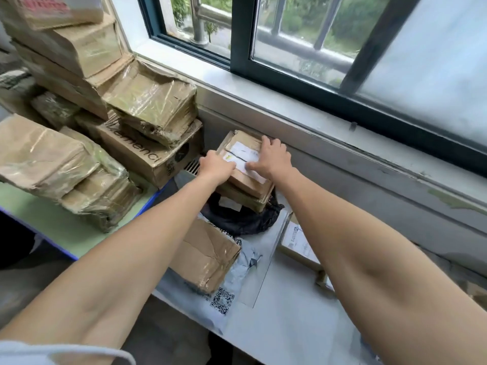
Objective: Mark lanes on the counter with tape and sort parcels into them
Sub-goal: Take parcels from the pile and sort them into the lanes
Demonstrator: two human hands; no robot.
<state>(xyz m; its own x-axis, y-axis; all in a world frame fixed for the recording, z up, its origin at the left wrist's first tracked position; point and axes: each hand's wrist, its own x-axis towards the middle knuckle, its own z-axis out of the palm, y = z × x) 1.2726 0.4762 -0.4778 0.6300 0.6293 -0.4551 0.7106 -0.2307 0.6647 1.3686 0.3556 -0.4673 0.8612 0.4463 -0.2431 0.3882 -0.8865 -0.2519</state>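
Item 1: small cardboard parcel [238, 147], on the pale table [290, 325] against the wall below the window sill [263, 101]. It sits on top of a second cardboard parcel [243, 197], which rests on a black poly bag [237, 222].

Hold: left hand [216, 165] has its fingers curled over the parcel's left edge. Right hand [274, 156] lies flat on the top, with its fingers reaching toward the far edge. The two-sided hold probably squares or steadies the parcel on its uneven pile, whether for setting down or lifting off.

Markings: white shipping label [243, 154] on the lid, partly covered by the hands; its print is too small to read.

Item 2: printed carton [147, 156] to the left, with dark lettering that reads in part "amenci".

Item 3: taped cartons [52, 159], stacked on the left.

Item 4: grey poly mailer [245, 262], nearer the person, with a QR code; any other text is unreadable.

Task status: no tape lanes can be seen on the table. The sorting appears to be by piles.
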